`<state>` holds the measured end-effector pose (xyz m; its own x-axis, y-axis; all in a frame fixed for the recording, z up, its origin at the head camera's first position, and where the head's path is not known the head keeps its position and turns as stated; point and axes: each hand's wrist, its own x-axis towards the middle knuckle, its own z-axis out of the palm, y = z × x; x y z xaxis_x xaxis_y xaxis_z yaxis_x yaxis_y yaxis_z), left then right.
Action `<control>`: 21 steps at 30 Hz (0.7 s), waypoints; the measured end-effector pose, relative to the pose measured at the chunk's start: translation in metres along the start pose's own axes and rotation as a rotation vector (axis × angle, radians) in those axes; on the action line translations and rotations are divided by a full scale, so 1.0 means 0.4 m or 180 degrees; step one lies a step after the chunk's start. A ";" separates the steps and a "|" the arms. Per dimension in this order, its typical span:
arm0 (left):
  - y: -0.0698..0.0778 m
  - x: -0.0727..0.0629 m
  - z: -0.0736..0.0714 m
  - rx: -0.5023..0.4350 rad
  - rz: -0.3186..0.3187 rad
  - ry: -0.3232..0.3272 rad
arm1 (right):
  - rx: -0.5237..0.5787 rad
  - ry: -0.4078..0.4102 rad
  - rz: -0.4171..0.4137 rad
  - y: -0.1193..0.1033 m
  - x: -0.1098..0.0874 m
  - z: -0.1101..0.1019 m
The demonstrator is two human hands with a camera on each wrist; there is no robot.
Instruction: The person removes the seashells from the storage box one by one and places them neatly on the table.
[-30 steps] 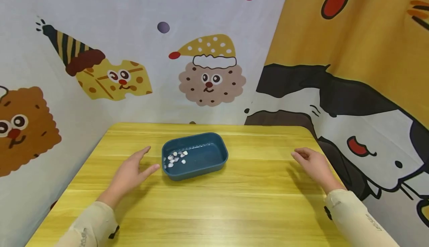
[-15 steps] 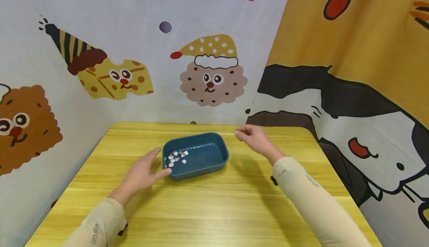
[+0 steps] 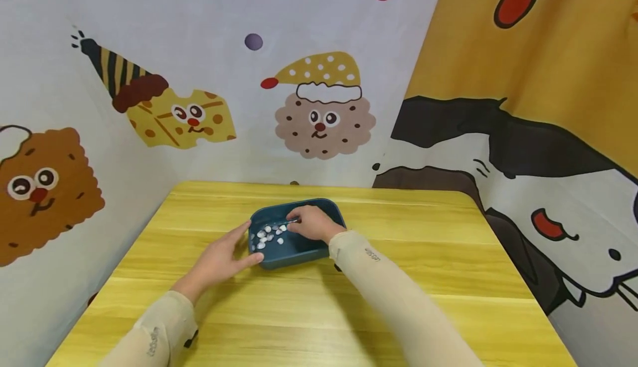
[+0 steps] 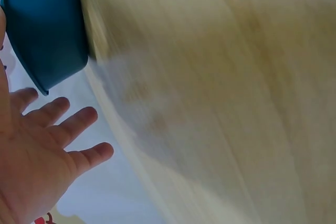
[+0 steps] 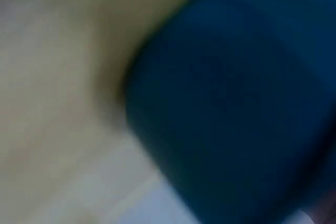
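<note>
A dark blue rectangular tray (image 3: 304, 257) with rounded corners stands on the table, its left end holding several small whitish and purplish pieces that look like seashells (image 3: 261, 234). My left hand (image 3: 219, 259) is spread at that end, the thumb at the near corner and the fingertips at the far one. In the left wrist view, several fingers of the left hand (image 4: 47, 145) lie straight beside the tray wall (image 4: 47, 30). My right hand (image 3: 311, 223) reaches over the right side into the tray, bent fingertips close to the shells. I cannot tell whether it pinches one.
The yellow wood-grain table (image 3: 423, 267) extends around the tray. Behind it hangs a cartoon-printed curtain (image 3: 209, 162), reaching down to the table's far edge. The right wrist view is blurred and mostly filled by the tray (image 5: 226, 103).
My right hand has swept left from the table's right side into the tray. My left hand has moved right, up to the tray's left end. The shells lie as before.
</note>
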<state>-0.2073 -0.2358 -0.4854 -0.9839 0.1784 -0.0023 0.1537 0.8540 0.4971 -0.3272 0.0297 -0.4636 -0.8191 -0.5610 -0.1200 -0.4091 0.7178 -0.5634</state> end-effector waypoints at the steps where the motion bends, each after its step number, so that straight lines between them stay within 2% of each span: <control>1: -0.001 0.002 0.002 -0.0012 -0.0013 -0.0029 | -0.0011 0.0009 0.0028 -0.004 0.005 0.013; 7: -0.004 0.009 0.007 -0.0097 -0.0077 -0.0117 | 0.0134 0.0176 0.0111 -0.013 0.028 0.061; 15: -0.011 0.009 0.007 -0.0200 -0.0135 -0.0142 | 0.0269 0.0199 0.0286 -0.006 0.040 0.074; 21: -0.018 0.010 0.012 -0.0243 -0.0175 -0.0171 | 0.0111 0.0185 0.0435 -0.008 0.051 0.084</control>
<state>-0.2119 -0.2390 -0.4932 -0.9841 0.1600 -0.0770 0.0901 0.8239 0.5595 -0.3289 0.0021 -0.4918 -0.8884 -0.4336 -0.1505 -0.2790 0.7705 -0.5732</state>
